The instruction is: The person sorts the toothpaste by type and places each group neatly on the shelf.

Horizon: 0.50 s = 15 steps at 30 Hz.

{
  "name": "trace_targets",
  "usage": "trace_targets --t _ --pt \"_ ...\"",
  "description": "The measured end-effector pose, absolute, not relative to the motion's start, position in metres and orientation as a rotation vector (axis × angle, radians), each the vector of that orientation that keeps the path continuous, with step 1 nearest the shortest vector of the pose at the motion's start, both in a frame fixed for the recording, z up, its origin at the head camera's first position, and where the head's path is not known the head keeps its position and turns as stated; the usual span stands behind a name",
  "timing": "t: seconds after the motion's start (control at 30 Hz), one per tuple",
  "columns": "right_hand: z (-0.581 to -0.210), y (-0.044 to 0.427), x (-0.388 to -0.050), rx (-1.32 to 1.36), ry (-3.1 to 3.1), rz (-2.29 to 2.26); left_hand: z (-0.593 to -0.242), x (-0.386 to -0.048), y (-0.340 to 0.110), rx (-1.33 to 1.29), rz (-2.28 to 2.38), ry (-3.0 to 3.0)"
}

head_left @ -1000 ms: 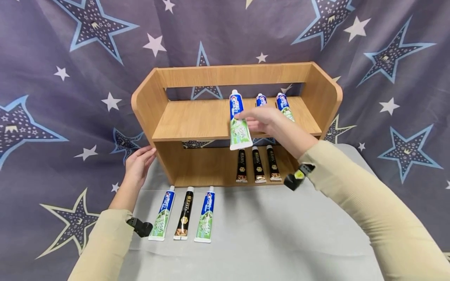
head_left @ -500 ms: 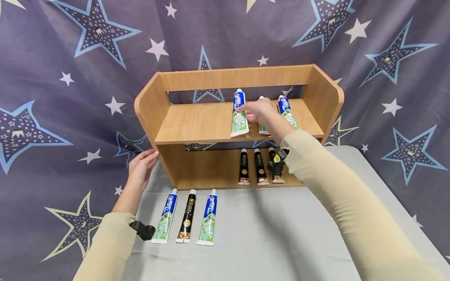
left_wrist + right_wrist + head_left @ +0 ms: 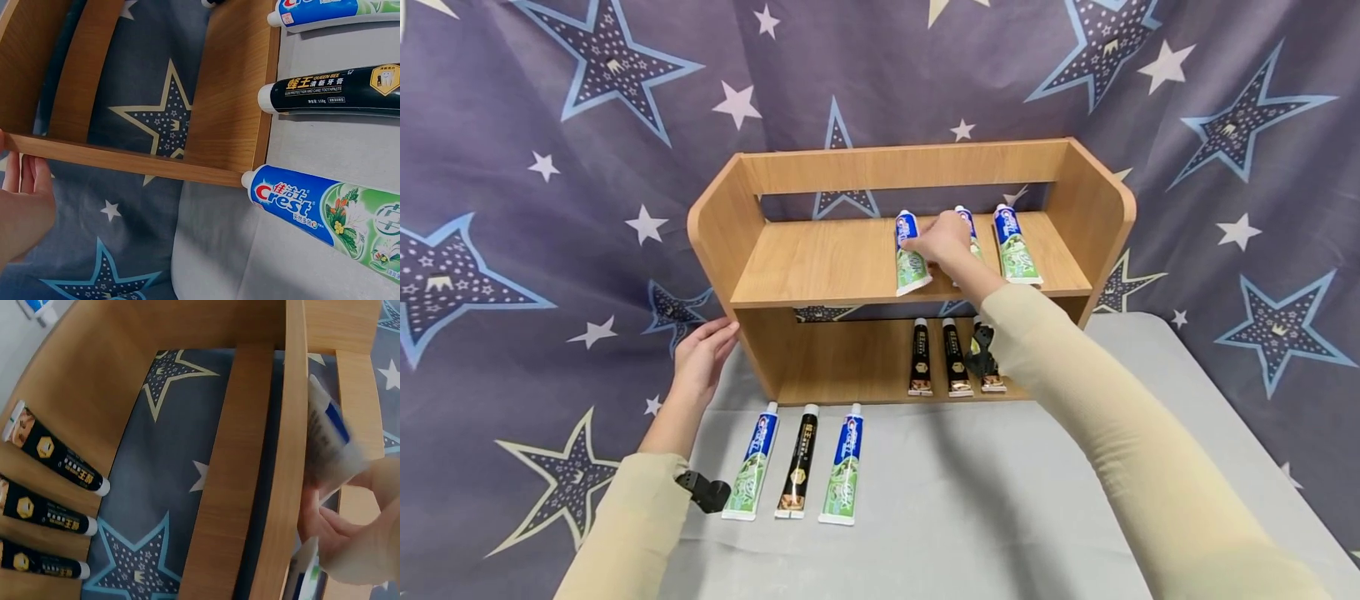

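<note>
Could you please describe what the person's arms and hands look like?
Both arms are in plain cream long sleeves, slightly wrinkled. The left hand and right hand are bare, without gloves. A small black wrist device with a rounded end is worn on the left; a similar one is on the right.

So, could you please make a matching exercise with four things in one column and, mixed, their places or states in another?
1. Left hand
2. Right hand
3. Three black tubes
4. Fourth black tube

A. On the lower shelf
B. Lying on the grey cloth
C. Touching a wooden side panel
D. Holding a blue-and-green tube

Pairs: 1-C, 2-D, 3-A, 4-B
</note>
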State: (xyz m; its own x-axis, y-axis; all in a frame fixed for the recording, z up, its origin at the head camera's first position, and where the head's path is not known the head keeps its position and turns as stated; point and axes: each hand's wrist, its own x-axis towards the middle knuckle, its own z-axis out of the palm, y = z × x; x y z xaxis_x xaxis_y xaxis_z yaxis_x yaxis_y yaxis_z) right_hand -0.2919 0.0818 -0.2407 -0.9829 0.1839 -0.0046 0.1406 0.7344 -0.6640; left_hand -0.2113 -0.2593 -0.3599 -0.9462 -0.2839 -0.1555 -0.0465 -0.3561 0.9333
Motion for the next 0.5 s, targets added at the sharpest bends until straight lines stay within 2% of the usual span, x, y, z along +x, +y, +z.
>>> trace_targets --t 0.2,0.5 --pt "-0.241 0.085 -0.287 -0.153 -2.829 1.067 -0.36 -0.211 -0.259 0.424 -2.446 -1.664" --pt "-0.232 0.092 -0.276 -0.169 -2.834 1.163 -0.358 -0.21 -0.259 0.429 -2.46 -1.659"
